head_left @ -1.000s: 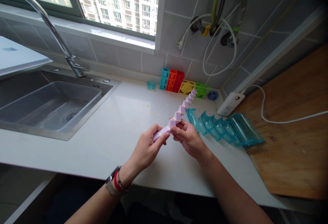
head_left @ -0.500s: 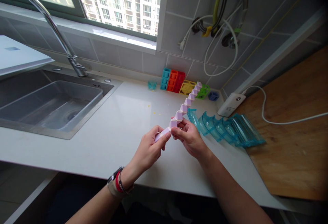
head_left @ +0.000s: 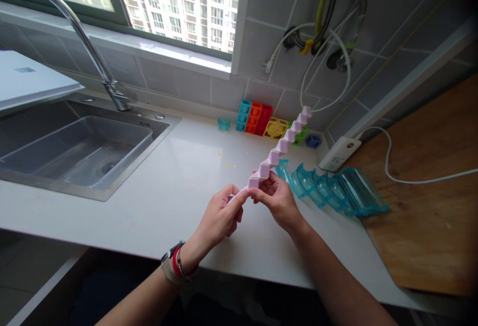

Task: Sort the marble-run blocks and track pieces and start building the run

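A pale lilac zigzag strip of linked wedge blocks (head_left: pixel 284 142) rises diagonally from my hands toward the tiled wall. My left hand (head_left: pixel 220 215) pinches its near end, fingers closed. My right hand (head_left: pixel 274 199) grips the strip just beyond, fingers curled round it. Both hands hover over the white counter (head_left: pixel 168 191). A row of clear teal curved track pieces (head_left: pixel 336 189) lies just right of my right hand.
Coloured toy blocks (head_left: pixel 261 119) line the wall behind the strip. A steel sink (head_left: pixel 74 147) with a tall tap (head_left: pixel 93 52) is at left. A white charger (head_left: pixel 339 153) with its cable and a wooden board (head_left: pixel 429 191) are at right.
The far end of the lilac strip has swung up and to the right. My left fingers have closed in tighter on the near end.
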Demonstrator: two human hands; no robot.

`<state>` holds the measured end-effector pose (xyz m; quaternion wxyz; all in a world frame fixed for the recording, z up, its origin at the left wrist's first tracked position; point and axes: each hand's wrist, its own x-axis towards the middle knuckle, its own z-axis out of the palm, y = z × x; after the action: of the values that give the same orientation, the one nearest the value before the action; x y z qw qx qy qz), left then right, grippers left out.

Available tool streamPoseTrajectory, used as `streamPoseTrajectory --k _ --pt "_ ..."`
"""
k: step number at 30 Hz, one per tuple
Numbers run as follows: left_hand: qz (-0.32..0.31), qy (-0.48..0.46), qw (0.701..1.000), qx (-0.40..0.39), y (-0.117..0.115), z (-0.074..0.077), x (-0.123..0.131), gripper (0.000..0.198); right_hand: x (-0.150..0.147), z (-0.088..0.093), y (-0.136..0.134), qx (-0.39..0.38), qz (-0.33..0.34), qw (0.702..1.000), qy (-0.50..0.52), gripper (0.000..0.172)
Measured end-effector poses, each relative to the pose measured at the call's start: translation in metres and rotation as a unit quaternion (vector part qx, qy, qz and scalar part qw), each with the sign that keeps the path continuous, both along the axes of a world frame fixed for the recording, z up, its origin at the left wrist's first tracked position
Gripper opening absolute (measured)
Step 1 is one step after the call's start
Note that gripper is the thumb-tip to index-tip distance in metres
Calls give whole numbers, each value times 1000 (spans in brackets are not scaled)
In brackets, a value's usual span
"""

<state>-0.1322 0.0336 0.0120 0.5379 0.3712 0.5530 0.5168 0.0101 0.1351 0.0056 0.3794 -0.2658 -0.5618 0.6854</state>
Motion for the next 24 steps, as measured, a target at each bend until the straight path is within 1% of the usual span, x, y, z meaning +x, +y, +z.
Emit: streamPoseTrajectory --k 5,10,13,15,19,22,24 --pt "-24 -47 999 -14 2 0 -2 46 -1 1 -1 25 -12 1000 -10 52" --pt "-52 -68 995 -43 3 3 -10 49 -1 -5 -3 50 1 999 -20 55" --pt "-71 -78 993 -52 3 2 -14 50 0 -8 -6 83 -9 996 -40 55" --pt "-73 -77 993 -45 3 2 -15 49 0 -8 -7 92 -14 995 -43 55" --pt "-74 -78 994 -30 3 6 -16 49 0 -5 -6 78 -22 996 -20 51" --pt "-69 -48 996 -29 2 6 -18 53 1 -2 -3 75 -41 996 -6 49" --pt "-60 -23 998 -20 3 4 -18 52 1 0 -2 73 -38 997 -2 50"
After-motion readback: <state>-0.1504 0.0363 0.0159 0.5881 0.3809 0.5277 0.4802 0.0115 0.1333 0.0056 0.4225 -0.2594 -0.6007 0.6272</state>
